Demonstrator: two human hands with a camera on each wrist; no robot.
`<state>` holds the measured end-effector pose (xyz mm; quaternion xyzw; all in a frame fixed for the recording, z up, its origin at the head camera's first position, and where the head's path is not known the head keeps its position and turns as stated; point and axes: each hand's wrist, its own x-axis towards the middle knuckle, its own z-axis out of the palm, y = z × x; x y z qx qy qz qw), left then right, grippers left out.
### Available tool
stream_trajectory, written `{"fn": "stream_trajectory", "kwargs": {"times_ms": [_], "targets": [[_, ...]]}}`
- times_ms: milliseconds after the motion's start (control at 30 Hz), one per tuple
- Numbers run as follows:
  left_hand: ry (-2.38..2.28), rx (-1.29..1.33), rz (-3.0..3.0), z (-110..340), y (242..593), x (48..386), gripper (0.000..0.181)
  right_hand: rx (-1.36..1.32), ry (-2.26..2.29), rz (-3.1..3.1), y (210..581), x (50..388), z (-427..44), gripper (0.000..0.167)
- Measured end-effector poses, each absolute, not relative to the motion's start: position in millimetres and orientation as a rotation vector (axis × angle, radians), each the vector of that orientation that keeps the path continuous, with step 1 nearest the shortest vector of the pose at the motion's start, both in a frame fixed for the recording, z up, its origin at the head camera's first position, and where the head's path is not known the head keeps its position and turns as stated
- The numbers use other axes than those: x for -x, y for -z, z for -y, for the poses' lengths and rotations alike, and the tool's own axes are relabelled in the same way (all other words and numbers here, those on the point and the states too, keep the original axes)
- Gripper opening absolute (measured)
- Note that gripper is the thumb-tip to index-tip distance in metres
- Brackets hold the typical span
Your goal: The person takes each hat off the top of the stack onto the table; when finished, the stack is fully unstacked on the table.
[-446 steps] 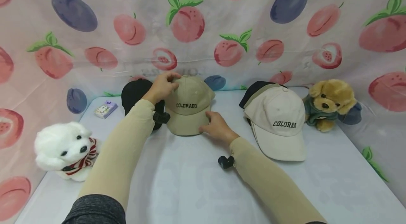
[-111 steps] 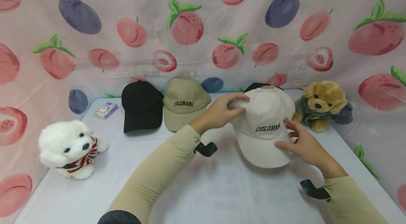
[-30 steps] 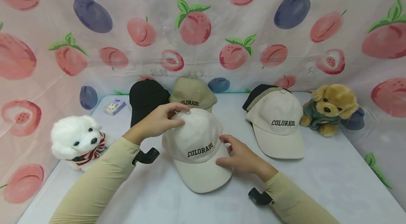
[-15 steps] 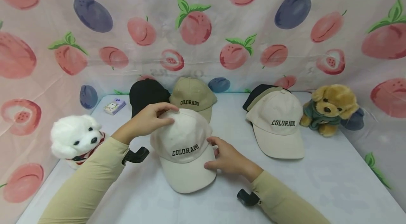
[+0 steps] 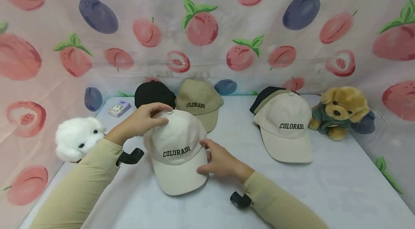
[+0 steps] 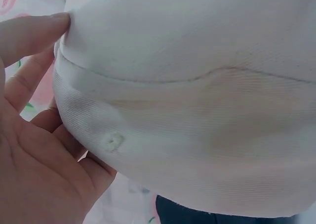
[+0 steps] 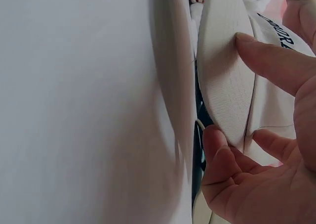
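A white cap (image 5: 176,142) lettered COLORADO is held between both hands, left of the table's middle, in front of a black cap (image 5: 154,94) and a tan cap (image 5: 197,99). The left hand (image 5: 137,121) grips its crown near the top button; in the left wrist view the thumb and fingers of the left hand (image 6: 44,150) pinch the crown cloth (image 6: 187,46). At the brim's side, the right hand (image 5: 225,160) pinches the edge; the right wrist view shows the right hand (image 7: 266,174) with its thumb on the brim (image 7: 222,70) and fingers curled under it.
A stack of caps, a white one (image 5: 285,124) on top, lies at the right beside a brown plush dog (image 5: 337,128). A white plush dog (image 5: 76,137) is at the left, partly behind the left sleeve. A small purple packet (image 5: 120,108) lies at the back left.
Over the last second, both hands have carried the white cap leftward, and more of the tan cap shows. Earlier, the hands were on the tan cap, then on a white cap at the right stack.
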<state>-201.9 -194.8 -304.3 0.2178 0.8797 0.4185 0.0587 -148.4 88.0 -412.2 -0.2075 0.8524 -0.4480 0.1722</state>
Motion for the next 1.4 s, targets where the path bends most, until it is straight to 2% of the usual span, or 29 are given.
{"fn": "stream_trajectory", "kwargs": {"times_ms": [1033, 1400], "targets": [[-1.009, -0.455, -2.767, 245.0, 291.9, 217.3, 0.045, 0.585, 1.259, -2.529, 420.7, 159.7, -11.8, 0.076], [-1.021, -0.412, -2.774, 248.3, 295.1, 220.9, 0.042, 0.580, 1.260, -2.506, 425.3, 159.9, 3.6, 0.079]]}}
